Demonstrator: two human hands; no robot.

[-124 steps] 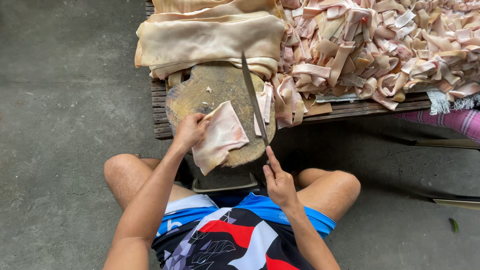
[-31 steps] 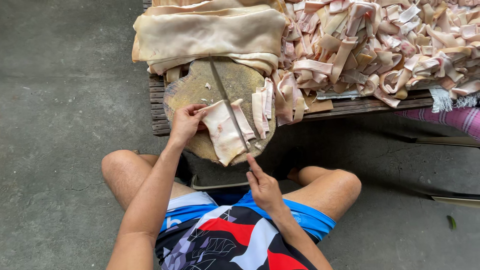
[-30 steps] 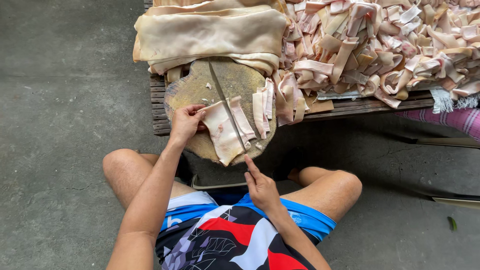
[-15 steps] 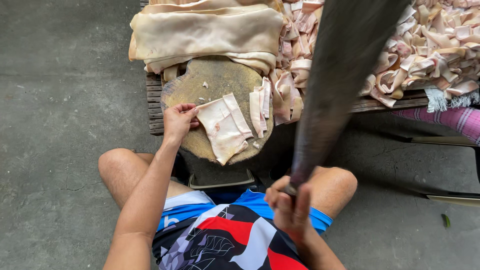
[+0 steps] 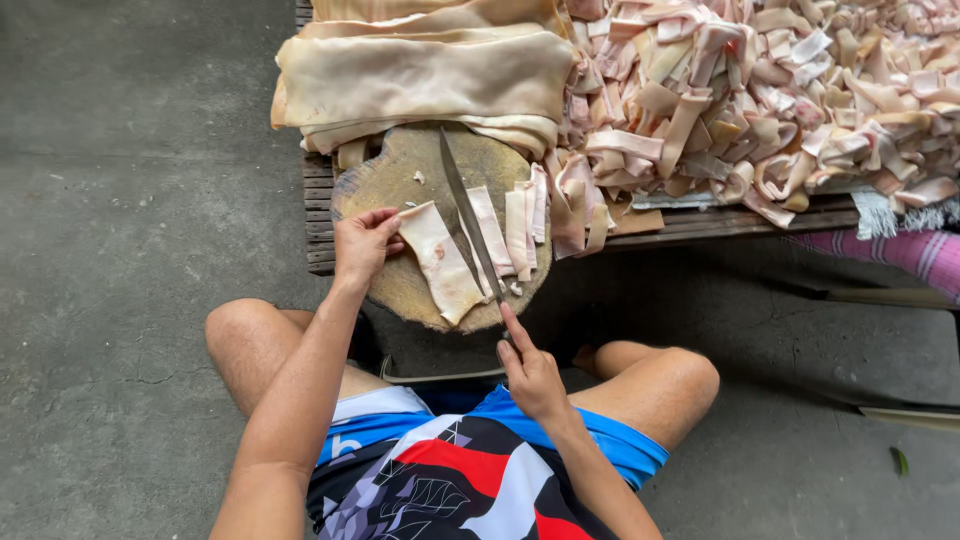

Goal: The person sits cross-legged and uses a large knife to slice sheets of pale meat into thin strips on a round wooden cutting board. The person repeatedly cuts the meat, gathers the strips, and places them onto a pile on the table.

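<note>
I sit on the concrete floor in front of a round wooden chopping block [image 5: 400, 180]. My left hand [image 5: 362, 243] pins the near-left corner of a pale sheet of pork skin [image 5: 445, 262] to the block. My right hand [image 5: 530, 370] grips the handle of a long knife [image 5: 470, 220]; its blade lies flat down across the right side of the sheet. Cut strips [image 5: 515, 225] lie on the block just right of the blade.
Folded uncut skin sheets [image 5: 420, 75] are stacked behind the block on a low wooden pallet [image 5: 320, 215]. A big heap of cut strips [image 5: 780, 95] fills the pallet's right side. A striped purple cloth [image 5: 920, 250] lies at far right.
Half a second ago the knife was raised high near the camera; now it has come down onto the skin sheet, slightly left of the previous cut. My left hand stays on the sheet.
</note>
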